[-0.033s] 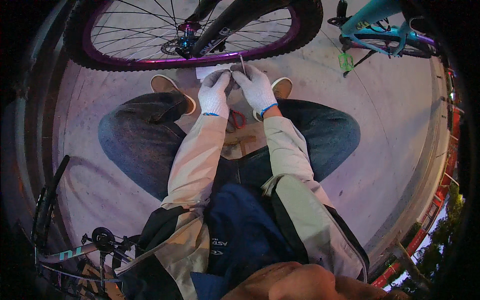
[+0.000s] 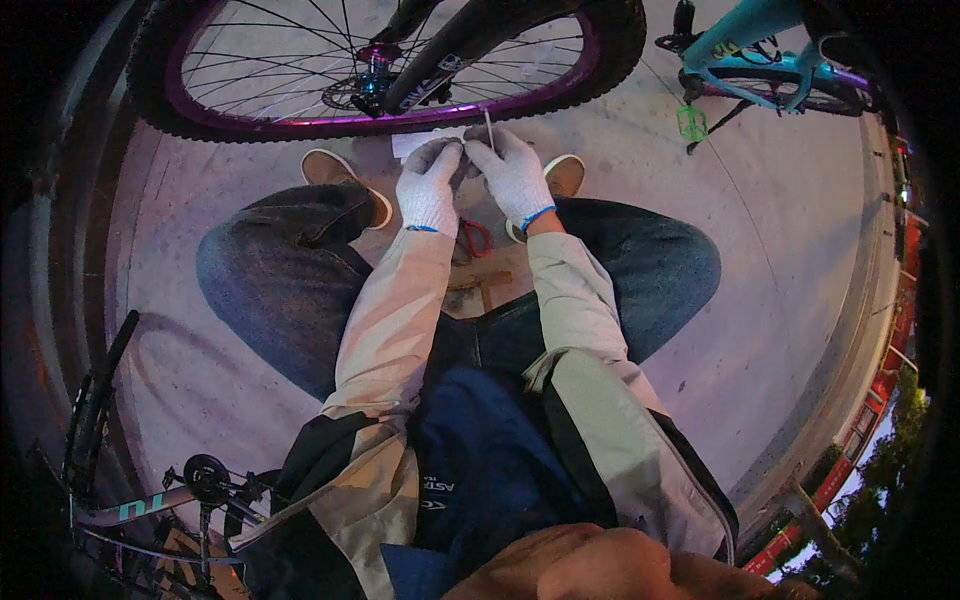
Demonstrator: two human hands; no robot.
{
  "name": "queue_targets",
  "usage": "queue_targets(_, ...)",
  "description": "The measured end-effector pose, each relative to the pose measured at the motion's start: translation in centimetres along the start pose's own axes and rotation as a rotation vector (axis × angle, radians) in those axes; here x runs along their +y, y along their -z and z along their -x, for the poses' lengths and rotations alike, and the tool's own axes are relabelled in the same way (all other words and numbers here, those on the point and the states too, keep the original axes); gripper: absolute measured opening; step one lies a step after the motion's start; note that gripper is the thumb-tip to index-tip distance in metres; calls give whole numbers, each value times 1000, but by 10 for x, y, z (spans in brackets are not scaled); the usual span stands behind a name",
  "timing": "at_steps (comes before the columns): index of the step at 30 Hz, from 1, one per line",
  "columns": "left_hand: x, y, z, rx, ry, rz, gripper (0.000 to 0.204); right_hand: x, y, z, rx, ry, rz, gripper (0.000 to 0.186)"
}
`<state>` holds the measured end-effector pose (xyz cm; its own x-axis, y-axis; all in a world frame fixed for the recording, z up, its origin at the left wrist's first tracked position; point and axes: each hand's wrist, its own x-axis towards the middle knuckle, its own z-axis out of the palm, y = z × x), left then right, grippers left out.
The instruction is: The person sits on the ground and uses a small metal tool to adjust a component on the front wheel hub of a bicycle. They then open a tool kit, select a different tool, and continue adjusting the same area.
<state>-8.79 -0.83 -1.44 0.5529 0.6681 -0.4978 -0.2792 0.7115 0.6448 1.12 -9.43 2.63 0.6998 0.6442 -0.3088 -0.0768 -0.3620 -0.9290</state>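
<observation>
Head view: one thin pale stick (image 2: 488,128), upright in the picture near the purple-rimmed wheel (image 2: 376,66), clamped in the fingers of the gloved right hand (image 2: 516,175); gloved left hand (image 2: 430,188) alongside, fingers bunched at the right's fingertips, any grip there too small to tell. Around these, one white sheet (image 2: 406,146) beside the tyre and one pair of red-handled scissors (image 2: 478,240) on the ground, out of hand. Condition: wheel seated in the black fork (image 2: 455,48), fingertip work seemingly under way and unfinished, the remainder not determinable.
</observation>
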Motion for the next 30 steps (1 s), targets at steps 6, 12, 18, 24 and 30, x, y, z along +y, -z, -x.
queue_targets(6,6,-12,10,7,-66,76,34,-18,2,7,26,-73,-104,32)
queue_targets(12,21,-23,23,-99,-101,-12,45,-31,8,12,44,-37,-177,29)
queue_targets(18,27,-28,28,-115,-158,-32,43,-48,16,21,31,-25,-83,33)
queue_targets(24,34,-31,35,-149,-209,-53,44,-63,15,27,57,42,-161,27)
queue_targets(30,47,-37,52,-178,-223,-127,41,-68,25,37,25,90,-233,24)
